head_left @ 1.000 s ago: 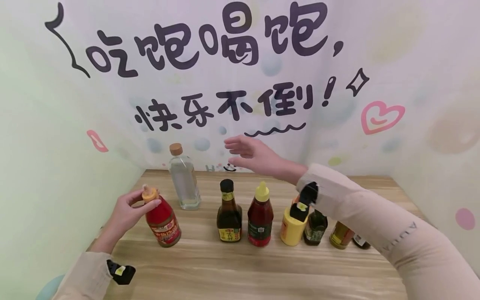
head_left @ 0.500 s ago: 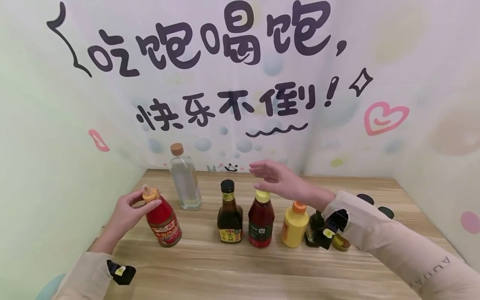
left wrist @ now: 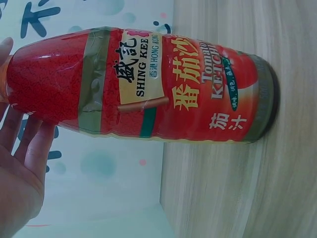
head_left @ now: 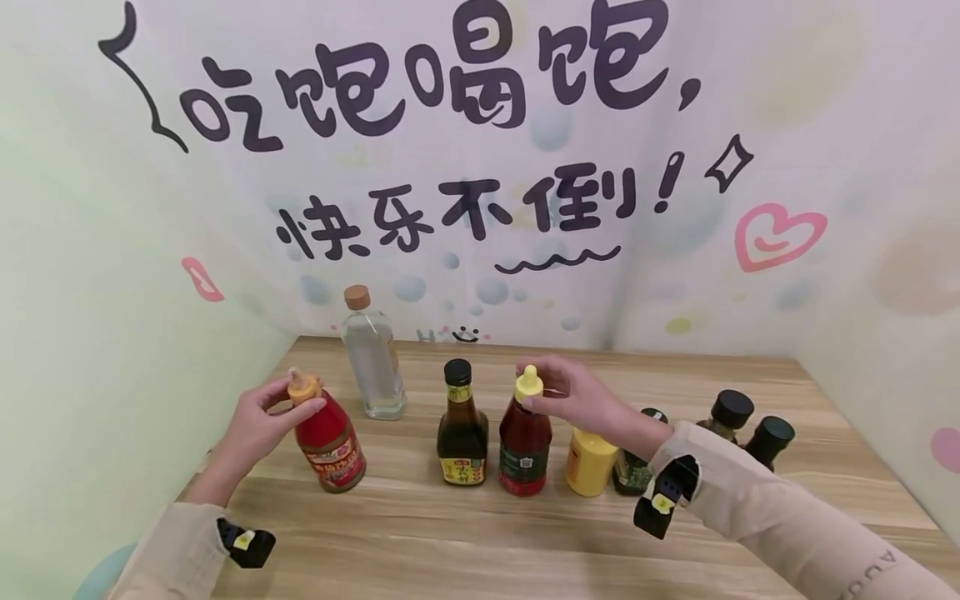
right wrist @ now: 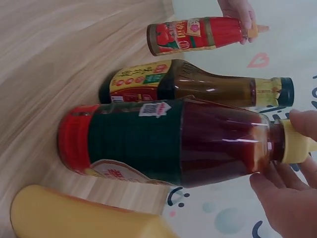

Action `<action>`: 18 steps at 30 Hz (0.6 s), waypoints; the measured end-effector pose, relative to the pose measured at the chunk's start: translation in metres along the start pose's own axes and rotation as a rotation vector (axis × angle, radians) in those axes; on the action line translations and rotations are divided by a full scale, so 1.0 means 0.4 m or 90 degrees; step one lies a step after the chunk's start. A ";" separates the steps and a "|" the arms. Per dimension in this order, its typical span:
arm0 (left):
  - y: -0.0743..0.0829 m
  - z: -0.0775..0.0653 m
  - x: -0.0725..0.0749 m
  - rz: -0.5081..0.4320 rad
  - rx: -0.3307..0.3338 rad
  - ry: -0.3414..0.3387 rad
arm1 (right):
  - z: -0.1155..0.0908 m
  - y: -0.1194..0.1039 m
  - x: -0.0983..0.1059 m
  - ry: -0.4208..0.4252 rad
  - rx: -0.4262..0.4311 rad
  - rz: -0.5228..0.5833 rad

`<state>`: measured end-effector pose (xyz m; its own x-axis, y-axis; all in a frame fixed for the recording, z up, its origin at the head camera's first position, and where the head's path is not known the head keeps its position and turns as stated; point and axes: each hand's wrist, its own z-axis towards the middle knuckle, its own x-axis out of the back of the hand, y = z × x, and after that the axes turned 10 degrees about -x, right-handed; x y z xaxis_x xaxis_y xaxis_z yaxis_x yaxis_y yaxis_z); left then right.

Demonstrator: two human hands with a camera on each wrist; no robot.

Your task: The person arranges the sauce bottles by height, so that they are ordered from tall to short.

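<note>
White cloth printed with bold black characters [head_left: 660,300] hangs behind a pale wood-grain worktop [head_left: 480,550], where bottles stand around one landmark: a dark-brown, black-capped bottle with a yellow label [head_left: 462,437]. Behind and left of that landmark rises a tall, clear bottle with a brown cap [head_left: 372,371]. Left of the landmark, well apart, is a red, tapering tomato-ketchup bottle [head_left: 330,454]; just to its right stands a dark-red, tapering bottle with a green label [head_left: 524,450]. Farther right of the landmark come a smooth yellow bottle [head_left: 592,462] and a dark, black-capped bottle [head_left: 633,473], both partly covered by the right arm.

A person's left hand [head_left: 266,423] is clamped on the tomato-ketchup bottle's neck, while the right hand [head_left: 581,406] grips the dark-red bottle's neck, thumb and fingers on opposite sides. Between those fingertips show a pointed orange cap [head_left: 303,388] and a small yellow nozzle cap [head_left: 528,382].

The step in hand looks to be securing the dark-red bottle, its base apparently on the worktop. Its next move would call for a firm, upright hold, kept clear of the landmark close beside it.
</note>
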<state>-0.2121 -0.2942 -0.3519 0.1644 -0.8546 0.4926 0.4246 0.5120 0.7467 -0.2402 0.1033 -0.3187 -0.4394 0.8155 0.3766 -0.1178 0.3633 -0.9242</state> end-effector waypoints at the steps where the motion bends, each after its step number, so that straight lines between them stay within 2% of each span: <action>1: 0.001 0.000 0.000 0.002 0.000 0.002 | 0.000 0.004 -0.003 0.004 0.003 0.002; 11: 0.001 0.001 0.001 0.000 -0.004 0.010 | -0.006 0.024 -0.016 0.020 0.045 -0.010; 18: 0.001 0.004 0.006 -0.010 -0.026 -0.012 | -0.012 0.033 -0.019 0.043 0.047 -0.038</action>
<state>-0.2127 -0.2958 -0.3497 0.1406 -0.8601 0.4903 0.4630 0.4949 0.7354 -0.2341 0.1038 -0.3333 -0.3686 0.8231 0.4319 -0.2087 0.3795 -0.9013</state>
